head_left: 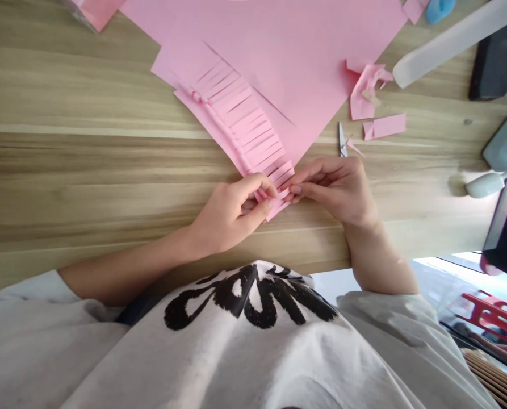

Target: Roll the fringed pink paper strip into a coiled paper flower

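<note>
A pink paper strip [253, 128] with many slits cut across it runs diagonally down to my hands, its inner long edge rolled or folded. My left hand [236, 210] pinches the strip near its lower end, thumb and forefinger close together. At the same end, my right hand [334, 190] has its fingertips closed on the fringe. Beneath the upper part of the strip lies a large pink sheet [304, 62]. Small scissors [342, 141] rest on the table just beyond my right hand, partly hidden by it.
Pink scraps [366, 94] and a small pink piece [385, 126] lie right of the sheet on the wooden table [87, 170]. Farther right are a whitish strip [449, 48], a black device [495, 62] and a pale blue-grey object [506, 142]. A pink packet [95, 11] is at upper left.
</note>
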`<act>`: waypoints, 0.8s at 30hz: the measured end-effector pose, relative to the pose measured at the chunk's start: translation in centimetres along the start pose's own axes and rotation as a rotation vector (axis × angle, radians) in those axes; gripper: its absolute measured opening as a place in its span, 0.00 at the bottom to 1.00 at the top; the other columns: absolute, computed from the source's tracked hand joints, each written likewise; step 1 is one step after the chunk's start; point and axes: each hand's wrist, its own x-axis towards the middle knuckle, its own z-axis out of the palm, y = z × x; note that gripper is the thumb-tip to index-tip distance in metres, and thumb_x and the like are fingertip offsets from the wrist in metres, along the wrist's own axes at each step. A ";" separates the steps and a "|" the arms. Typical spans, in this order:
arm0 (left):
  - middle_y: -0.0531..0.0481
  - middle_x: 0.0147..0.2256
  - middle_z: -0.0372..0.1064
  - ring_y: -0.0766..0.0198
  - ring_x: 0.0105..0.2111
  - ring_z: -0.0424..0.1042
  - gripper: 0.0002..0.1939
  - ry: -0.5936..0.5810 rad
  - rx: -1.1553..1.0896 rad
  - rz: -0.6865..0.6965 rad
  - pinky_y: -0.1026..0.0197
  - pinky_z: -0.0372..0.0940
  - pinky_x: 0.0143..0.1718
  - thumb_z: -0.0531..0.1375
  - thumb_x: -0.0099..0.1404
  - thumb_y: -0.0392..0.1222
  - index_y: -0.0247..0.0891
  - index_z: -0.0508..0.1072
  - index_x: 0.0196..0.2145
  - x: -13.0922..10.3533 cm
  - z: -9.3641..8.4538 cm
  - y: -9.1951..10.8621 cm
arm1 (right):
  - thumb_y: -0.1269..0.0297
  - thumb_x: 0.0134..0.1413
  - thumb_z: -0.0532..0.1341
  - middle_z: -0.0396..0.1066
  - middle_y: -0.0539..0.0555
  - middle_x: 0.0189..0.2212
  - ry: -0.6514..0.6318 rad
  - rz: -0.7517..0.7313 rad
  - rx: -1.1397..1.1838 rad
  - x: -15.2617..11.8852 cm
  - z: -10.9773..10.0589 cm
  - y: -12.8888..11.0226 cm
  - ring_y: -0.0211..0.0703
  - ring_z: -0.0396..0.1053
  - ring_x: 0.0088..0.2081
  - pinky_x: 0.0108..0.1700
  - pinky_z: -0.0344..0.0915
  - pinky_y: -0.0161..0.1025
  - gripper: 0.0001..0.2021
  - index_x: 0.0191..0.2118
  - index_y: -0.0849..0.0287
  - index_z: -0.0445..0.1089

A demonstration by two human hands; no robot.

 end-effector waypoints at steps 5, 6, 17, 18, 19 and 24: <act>0.53 0.31 0.74 0.70 0.27 0.76 0.03 -0.005 -0.011 -0.016 0.71 0.70 0.29 0.60 0.64 0.34 0.37 0.70 0.37 -0.1 0.0 0.0 | 0.69 0.39 0.76 0.80 0.50 0.25 0.028 -0.033 -0.025 -0.1 -0.1 0.1 0.40 0.79 0.27 0.32 0.79 0.34 0.08 0.29 0.58 0.80; 0.53 0.31 0.74 0.70 0.27 0.76 0.03 -0.006 -0.011 -0.019 0.71 0.70 0.29 0.60 0.64 0.34 0.37 0.70 0.37 -0.1 0.0 0.0 | 0.69 0.39 0.76 0.80 0.50 0.26 0.027 -0.042 -0.028 -0.1 -0.1 0.2 0.40 0.79 0.28 0.32 0.79 0.34 0.08 0.29 0.57 0.81; 0.53 0.34 0.76 0.71 0.28 0.75 0.05 -0.009 0.042 0.018 0.70 0.69 0.30 0.59 0.63 0.32 0.36 0.71 0.37 -0.1 -0.1 0.1 | 0.67 0.41 0.75 0.81 0.48 0.28 0.048 -0.001 -0.153 -0.3 0.0 -0.1 0.40 0.78 0.31 0.35 0.77 0.37 0.06 0.29 0.52 0.81; 0.53 0.34 0.76 0.71 0.28 0.75 0.05 -0.007 0.046 0.022 0.71 0.69 0.30 0.59 0.63 0.32 0.36 0.71 0.37 -0.1 -0.1 0.1 | 0.68 0.41 0.75 0.81 0.48 0.29 0.042 0.004 -0.154 -0.3 -0.1 -0.1 0.41 0.78 0.31 0.36 0.77 0.37 0.06 0.30 0.52 0.81; 0.53 0.34 0.76 0.71 0.28 0.75 0.05 -0.005 0.049 0.027 0.71 0.69 0.30 0.58 0.63 0.32 0.36 0.72 0.38 -0.2 -0.1 0.1 | 0.69 0.41 0.75 0.81 0.48 0.29 0.037 0.007 -0.153 -0.3 -0.1 -0.1 0.41 0.78 0.31 0.36 0.77 0.38 0.06 0.29 0.52 0.81; 0.53 0.34 0.76 0.72 0.28 0.74 0.06 0.003 0.062 0.039 0.72 0.68 0.30 0.59 0.63 0.31 0.36 0.72 0.37 -0.2 0.0 0.0 | 0.72 0.37 0.76 0.80 0.48 0.27 0.025 0.017 -0.149 0.0 -0.4 -0.1 0.40 0.77 0.29 0.34 0.76 0.37 0.08 0.28 0.55 0.81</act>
